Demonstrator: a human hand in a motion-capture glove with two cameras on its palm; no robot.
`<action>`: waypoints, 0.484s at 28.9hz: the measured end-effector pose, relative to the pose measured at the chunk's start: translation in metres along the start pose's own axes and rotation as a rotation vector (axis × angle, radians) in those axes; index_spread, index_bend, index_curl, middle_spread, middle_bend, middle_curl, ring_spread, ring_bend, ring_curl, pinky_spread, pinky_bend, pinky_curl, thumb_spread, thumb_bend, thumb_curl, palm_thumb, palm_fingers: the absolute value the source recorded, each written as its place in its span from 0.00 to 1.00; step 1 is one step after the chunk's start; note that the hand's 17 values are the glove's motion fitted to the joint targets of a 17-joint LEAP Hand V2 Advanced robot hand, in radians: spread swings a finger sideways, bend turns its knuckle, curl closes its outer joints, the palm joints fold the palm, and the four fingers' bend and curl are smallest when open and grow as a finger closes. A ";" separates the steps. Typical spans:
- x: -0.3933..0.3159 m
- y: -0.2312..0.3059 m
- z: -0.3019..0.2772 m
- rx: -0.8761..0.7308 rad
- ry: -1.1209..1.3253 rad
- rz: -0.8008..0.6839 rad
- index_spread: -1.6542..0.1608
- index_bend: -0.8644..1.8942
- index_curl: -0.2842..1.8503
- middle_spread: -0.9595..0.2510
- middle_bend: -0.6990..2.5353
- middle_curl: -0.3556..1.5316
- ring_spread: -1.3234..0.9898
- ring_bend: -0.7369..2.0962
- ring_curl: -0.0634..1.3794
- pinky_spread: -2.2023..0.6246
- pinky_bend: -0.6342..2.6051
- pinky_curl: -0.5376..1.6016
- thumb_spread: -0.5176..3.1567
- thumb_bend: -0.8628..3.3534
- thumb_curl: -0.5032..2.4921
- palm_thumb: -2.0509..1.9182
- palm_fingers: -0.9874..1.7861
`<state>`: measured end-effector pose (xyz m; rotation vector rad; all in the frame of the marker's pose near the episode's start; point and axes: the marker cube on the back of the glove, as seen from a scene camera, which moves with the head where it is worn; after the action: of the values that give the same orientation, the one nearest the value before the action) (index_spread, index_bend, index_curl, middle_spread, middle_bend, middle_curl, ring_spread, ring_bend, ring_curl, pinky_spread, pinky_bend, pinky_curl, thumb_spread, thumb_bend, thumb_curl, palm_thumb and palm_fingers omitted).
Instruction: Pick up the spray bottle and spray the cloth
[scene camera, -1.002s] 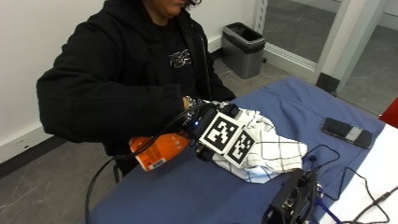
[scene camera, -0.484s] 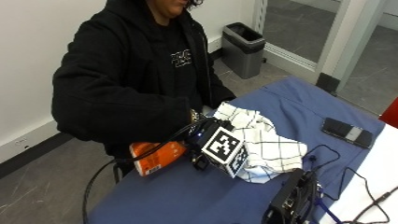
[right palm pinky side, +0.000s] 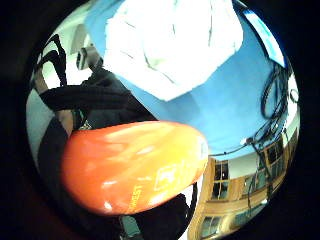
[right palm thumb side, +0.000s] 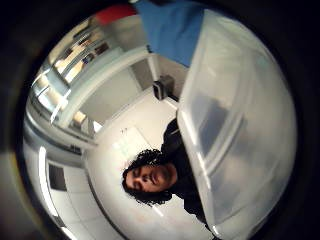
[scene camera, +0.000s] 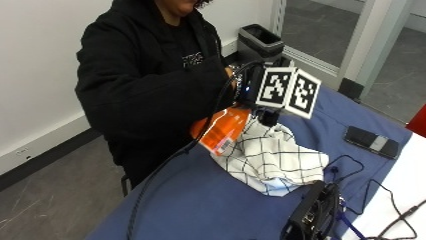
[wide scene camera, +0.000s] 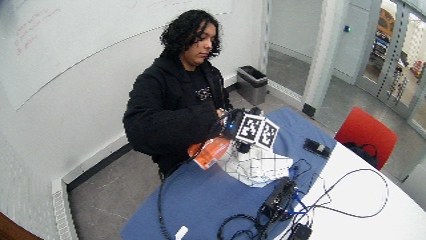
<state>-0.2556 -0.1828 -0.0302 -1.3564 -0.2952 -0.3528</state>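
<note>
An orange spray bottle (scene camera: 223, 127) hangs tilted in the air over the near edge of the cloth, its base pointing down toward the person. My gloved right hand (scene camera: 245, 90) grips the bottle at its top end. The bottle's orange body (right palm pinky side: 135, 165) fills much of the little finger side palm view. A white cloth with a black check (scene camera: 273, 160) lies crumpled on the blue table (scene camera: 200, 205), below and beside the bottle; the little finger side palm view also shows the cloth (right palm pinky side: 170, 45). A pale translucent surface (right palm thumb side: 240, 125) lies close against the palm.
A black phone (scene camera: 371, 141) lies on the blue cover beyond the cloth. A black device (scene camera: 313, 215) with cables sits at the table's front edge. A bin (scene camera: 263, 42) stands on the floor behind, and a red chair (wide scene camera: 365, 132) stands by the table.
My hand has lifted the orange bottle up from the table's edge and carried it toward the cloth. The cloth has stayed where it lay.
</note>
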 end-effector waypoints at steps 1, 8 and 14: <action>-0.017 -0.005 -0.007 0.029 -0.012 -0.060 0.75 0.39 0.45 0.65 0.42 0.53 0.49 0.53 0.42 0.69 0.36 0.48 0.27 0.20 0.46 0.78 0.80; -0.102 -0.055 -0.032 0.269 -0.179 -0.471 0.75 0.39 0.46 0.65 0.41 0.53 0.49 0.53 0.42 0.69 0.35 0.48 0.28 0.20 0.47 0.78 0.80; -0.122 -0.101 -0.047 0.487 -0.301 -0.679 0.75 0.39 0.46 0.65 0.41 0.53 0.49 0.53 0.42 0.70 0.35 0.48 0.28 0.20 0.47 0.78 0.81</action>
<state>-0.4082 -0.2370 0.0020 -0.7910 -1.0349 -0.5917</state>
